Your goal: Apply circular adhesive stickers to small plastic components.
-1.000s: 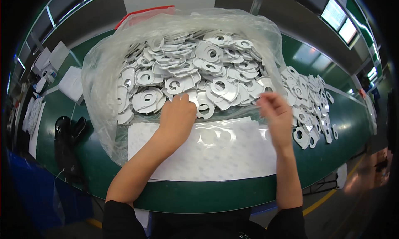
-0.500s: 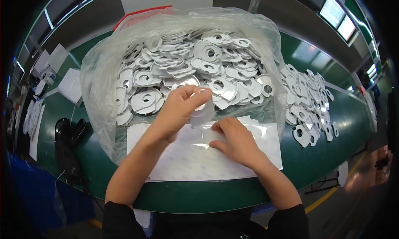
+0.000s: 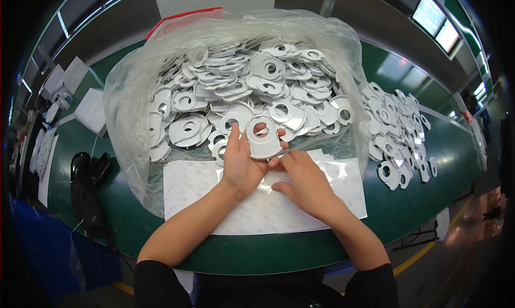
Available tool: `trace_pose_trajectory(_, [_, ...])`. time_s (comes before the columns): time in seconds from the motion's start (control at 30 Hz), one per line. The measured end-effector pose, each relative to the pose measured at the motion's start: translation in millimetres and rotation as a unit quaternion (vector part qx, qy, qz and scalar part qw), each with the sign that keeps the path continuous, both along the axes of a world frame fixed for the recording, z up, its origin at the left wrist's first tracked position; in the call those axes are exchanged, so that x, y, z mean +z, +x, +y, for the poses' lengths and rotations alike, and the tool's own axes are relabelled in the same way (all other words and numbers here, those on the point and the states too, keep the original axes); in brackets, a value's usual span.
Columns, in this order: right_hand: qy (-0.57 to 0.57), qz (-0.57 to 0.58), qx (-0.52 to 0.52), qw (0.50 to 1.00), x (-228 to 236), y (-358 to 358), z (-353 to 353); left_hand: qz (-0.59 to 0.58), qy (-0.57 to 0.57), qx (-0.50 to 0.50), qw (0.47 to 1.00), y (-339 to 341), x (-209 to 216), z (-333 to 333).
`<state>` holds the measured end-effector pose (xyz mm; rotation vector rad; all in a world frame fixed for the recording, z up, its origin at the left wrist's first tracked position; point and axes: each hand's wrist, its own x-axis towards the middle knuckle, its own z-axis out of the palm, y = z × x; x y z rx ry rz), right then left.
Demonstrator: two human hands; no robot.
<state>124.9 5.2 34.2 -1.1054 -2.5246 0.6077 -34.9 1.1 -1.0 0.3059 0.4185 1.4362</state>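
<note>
My left hand (image 3: pixel 241 166) is turned palm up, its fingers around a flat white plate with a round hole (image 3: pixel 264 143). The plate is tilted so its broad face shows; fingertips show through the hole and past its right edge. Right beside it, my right hand (image 3: pixel 307 179) rests on a stack of white sheets (image 3: pixel 225 217) with glossy, faintly patterned surfaces. Its fingers are bent and its thumb stands apart from them, with nothing visible between. Beyond the hands, a big heap of similar holed plates (image 3: pixel 225 77) lies in an opened clear plastic bag (image 3: pixel 129 115).
More holed plates (image 3: pixel 397 131) lie in a loose pile on the green table (image 3: pixel 440 174) to the right. A black glove-like item (image 3: pixel 88 195) lies at the left edge. White boxes (image 3: pixel 91 109) stand at the far left, and a red strip (image 3: pixel 182 18) shows behind the bag.
My left hand has turned from palm down to palm up, and the plate in it now shows its broad face. The sheets shifted slightly; my right hand has barely moved.
</note>
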Motion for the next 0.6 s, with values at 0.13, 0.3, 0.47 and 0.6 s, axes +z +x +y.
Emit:
trace_pose_trajectory(0.13, [-0.008,-0.015,-0.003,1.000,-1,4,6,0.022,0.006,0.010,1.000,4,0,1])
trace_pose_trajectory(0.3, [-0.084,-0.020,-0.010,0.996,4,0,11,0.031,-0.006,0.023,0.999,4,-6,3])
trace_pose_trajectory(0.47, [0.027,-0.022,0.007,0.999,-3,-4,-9,0.040,-0.016,0.028,0.999,6,-6,4])
trace_pose_trajectory(0.6, [0.037,-0.063,0.132,0.989,11,6,-10,0.080,-0.033,0.013,0.996,11,0,3])
